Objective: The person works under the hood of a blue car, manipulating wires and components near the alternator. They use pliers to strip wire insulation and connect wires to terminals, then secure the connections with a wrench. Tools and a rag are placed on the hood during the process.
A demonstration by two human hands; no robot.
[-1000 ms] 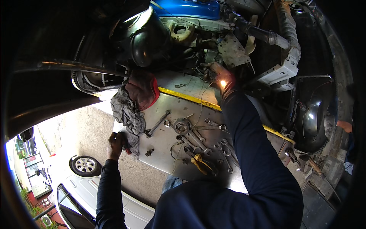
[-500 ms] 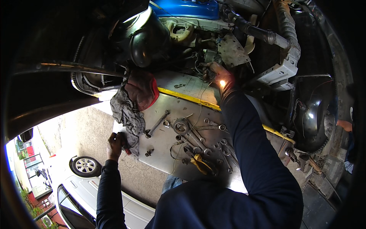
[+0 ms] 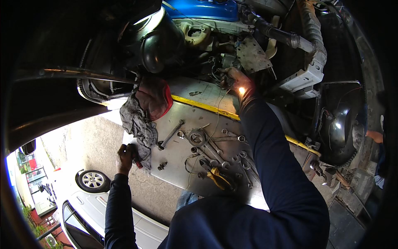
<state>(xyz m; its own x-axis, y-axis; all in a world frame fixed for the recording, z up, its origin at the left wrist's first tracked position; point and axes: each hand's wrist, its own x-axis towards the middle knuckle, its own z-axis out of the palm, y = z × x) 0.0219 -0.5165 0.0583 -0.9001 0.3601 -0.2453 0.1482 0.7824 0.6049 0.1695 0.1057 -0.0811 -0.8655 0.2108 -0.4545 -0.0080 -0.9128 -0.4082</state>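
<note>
My right hand (image 3: 235,79) reaches into the engine bay, its fingers closed beside thin wires (image 3: 216,74) and a round metal part (image 3: 229,61). What lies between the fingers is hidden. A small bright light (image 3: 242,90) glows at this wrist, and a thin wire (image 3: 224,97) trails from beside the hand across the tools. At the metal panel's left edge, my left hand (image 3: 125,157) is curled closed next to a grey rag (image 3: 143,124). A dark red end (image 3: 138,164) shows beside its fingers; the object is too small to name.
On the metal panel (image 3: 170,159) lie several wrenches (image 3: 214,149), a long bolt (image 3: 172,133) and yellow-handled pliers (image 3: 219,178). A red-edged cloth (image 3: 155,97) rests by the yellow strip (image 3: 207,108). Above are a blue engine cover (image 3: 201,10) and black canister (image 3: 159,45). A silver car (image 3: 95,207) stands lower left.
</note>
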